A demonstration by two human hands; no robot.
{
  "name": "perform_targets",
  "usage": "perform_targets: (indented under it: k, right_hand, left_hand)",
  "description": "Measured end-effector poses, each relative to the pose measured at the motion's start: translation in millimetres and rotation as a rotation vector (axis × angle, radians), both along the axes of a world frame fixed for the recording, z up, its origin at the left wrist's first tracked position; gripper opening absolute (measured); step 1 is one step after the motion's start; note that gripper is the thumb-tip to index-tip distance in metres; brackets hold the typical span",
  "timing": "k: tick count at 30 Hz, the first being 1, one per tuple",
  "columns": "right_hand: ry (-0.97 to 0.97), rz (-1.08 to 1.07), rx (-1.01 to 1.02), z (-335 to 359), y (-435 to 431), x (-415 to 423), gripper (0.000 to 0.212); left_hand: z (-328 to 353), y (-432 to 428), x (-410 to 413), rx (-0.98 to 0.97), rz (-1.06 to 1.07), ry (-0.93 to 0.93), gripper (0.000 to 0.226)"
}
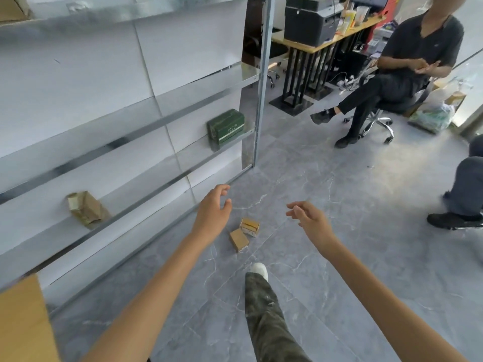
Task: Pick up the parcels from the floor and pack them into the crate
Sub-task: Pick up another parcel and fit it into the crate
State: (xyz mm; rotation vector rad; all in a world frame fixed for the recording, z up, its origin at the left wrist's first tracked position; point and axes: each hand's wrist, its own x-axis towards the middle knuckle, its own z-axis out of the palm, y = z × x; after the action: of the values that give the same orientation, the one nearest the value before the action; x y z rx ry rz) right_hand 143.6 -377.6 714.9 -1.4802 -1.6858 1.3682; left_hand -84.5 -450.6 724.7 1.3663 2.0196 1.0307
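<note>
Parcels (pixel 238 240) lie on tiled floor (pixel 339 194) by shelving (pixel 156 126); left hand (pixel 213 212) and right hand (pixel 312 219) hover, fingers (pixel 222 189) wide.

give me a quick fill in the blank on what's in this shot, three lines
1. The cardboard parcel lies on the ____.
2. The left hand and the right hand each hold ____.
3. The box with lettering is ____ in colour.
Missing words: floor; nothing; green.

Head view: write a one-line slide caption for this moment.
Open left hand and right hand reach toward two small cardboard parcels on the grey floor beside metal shelving.
</note>
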Motion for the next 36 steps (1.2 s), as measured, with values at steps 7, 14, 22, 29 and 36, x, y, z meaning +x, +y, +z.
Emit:
perform_targets:
  k: [7,14,22,29,36]
  right_hand:
    - [-0.064,0.018,-0.143,-57,165,-45,0.023]
    - [-0.174,-0.011,-0.325,-149,271,-93,0.022]
    - [-0.374,0.007,-0.490,-449,347,-133,0.027]
    - [-0.476,0.037,-0.659,-728,384,-149,0.043]
    - [-0.151,-0.094,-0.842,-815,380,-172,0.040]
  left_hand:
    - [-54,170,-38,-0.136,0.061,-0.052,0.031]
    - [-149,272,-81,-0.284,0.102,-0.110,0.030]
    - [-465,359,-134,-0.581,-0.061,-0.054,0.031]
    - [-748,403,-133,-0.823,-0.166,-0.027,0.056]
    - [-842,423,-111,-0.973,-0.094,-0.151,0.064]
